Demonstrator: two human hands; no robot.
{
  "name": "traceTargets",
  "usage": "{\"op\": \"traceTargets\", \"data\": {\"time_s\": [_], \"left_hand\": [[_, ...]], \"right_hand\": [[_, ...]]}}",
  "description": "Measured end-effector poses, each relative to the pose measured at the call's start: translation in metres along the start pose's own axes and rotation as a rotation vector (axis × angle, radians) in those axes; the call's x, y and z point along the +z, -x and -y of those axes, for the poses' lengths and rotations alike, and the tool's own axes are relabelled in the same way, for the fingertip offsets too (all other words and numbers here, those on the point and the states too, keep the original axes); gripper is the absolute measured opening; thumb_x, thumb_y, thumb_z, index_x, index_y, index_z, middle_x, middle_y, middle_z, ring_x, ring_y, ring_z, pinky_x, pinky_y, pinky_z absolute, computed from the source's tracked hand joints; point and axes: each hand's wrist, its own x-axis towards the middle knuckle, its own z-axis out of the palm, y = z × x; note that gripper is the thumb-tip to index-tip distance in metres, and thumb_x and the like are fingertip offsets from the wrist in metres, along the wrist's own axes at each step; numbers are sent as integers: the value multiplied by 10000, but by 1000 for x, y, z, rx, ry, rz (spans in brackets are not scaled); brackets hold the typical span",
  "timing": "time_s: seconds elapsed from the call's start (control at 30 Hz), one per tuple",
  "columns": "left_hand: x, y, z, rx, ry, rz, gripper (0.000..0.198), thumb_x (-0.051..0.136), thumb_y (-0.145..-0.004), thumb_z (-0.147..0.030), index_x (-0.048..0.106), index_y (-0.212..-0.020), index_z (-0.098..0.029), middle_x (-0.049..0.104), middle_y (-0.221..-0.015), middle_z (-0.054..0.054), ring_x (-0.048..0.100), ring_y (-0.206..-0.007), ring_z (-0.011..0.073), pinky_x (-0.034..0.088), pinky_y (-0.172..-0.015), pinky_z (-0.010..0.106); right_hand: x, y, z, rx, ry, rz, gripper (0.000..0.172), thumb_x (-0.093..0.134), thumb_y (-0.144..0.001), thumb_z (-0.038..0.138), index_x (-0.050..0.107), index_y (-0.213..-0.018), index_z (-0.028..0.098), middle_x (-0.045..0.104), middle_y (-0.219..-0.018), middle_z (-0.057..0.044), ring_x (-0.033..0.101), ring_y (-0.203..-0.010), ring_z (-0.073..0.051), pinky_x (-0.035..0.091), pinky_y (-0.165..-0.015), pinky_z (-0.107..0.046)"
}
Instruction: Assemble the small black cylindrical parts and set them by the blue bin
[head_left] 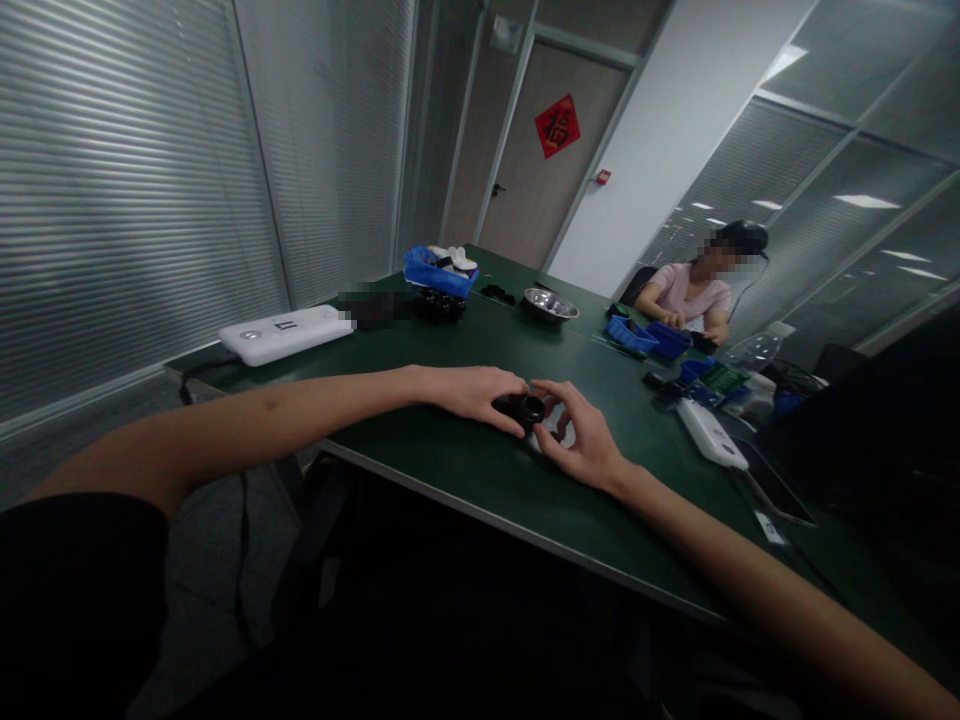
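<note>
A small black round part (523, 408) rests on the dark green table (480, 480) between both my hands. My left hand (472, 390) reaches in from the left, its fingers closed on the part's left side. My right hand (581, 440) comes from the right, thumb and fingers curled around the part's right side. Something pale lies under my right palm, too hidden to name.
A white flat device (285, 333) lies at the table's left edge. A blue bin (439, 268), a metal bowl (550, 305) and more blue trays (649, 337) sit farther back. A seated person (694, 290) works at the far side. A white device (711, 433) and phone (772, 488) lie right.
</note>
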Motion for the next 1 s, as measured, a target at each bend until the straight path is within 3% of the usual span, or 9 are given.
{"op": "traceTargets", "data": {"time_s": [0.2,0.37,0.53,0.7,0.9,1.0], "left_hand": [[1,0,2,27,6,-1,537,646,-923,-592,622,-1223,-147,666,-1182,127,623,-1070,247,454,-922,322],[0,1,0,19,21,8,554,643,-926,-591,608,-1263,-152,665,-1195,127,621,-1076,244,453,-934,326],[-1,1,-1,10,5,10,510,646,-925,-570,621,-1221,-156,665,-1201,131,621,-1089,253,450,-934,333],[0,0,1,17,9,-1,544,643,-921,-593,615,-1247,-158,668,-1188,125,621,-1072,246,449,-935,330],[-1,0,-1,24,-2,2,505,647,-917,-584,636,-1164,-144,667,-1133,129,619,-1027,250,454,-904,336],[-1,0,-2,22,17,-8,506,659,-909,-579,637,-1181,-152,669,-1155,127,619,-1041,251,455,-918,340]], "right_hand": [[0,1,0,41,28,0,529,656,-971,407,455,-1443,276,611,-1143,-88,620,-753,-188,574,-629,-359],[0,1,0,-14,-9,12,522,627,-974,356,435,-1456,293,591,-1258,-111,644,-939,-243,582,-628,-348],[0,0,-1,19,23,0,557,663,-958,400,438,-1456,296,602,-1157,-89,630,-853,-226,586,-647,-370],[-1,0,1,-13,-11,18,529,614,-976,341,423,-1467,296,584,-1234,-105,637,-958,-247,588,-635,-348],[0,-1,0,39,15,-10,557,659,-960,414,443,-1458,290,592,-1144,-94,628,-866,-235,587,-610,-359],[1,0,-1,2,-2,0,520,611,-985,387,435,-1465,295,597,-1195,-107,636,-900,-243,595,-625,-365]]}}
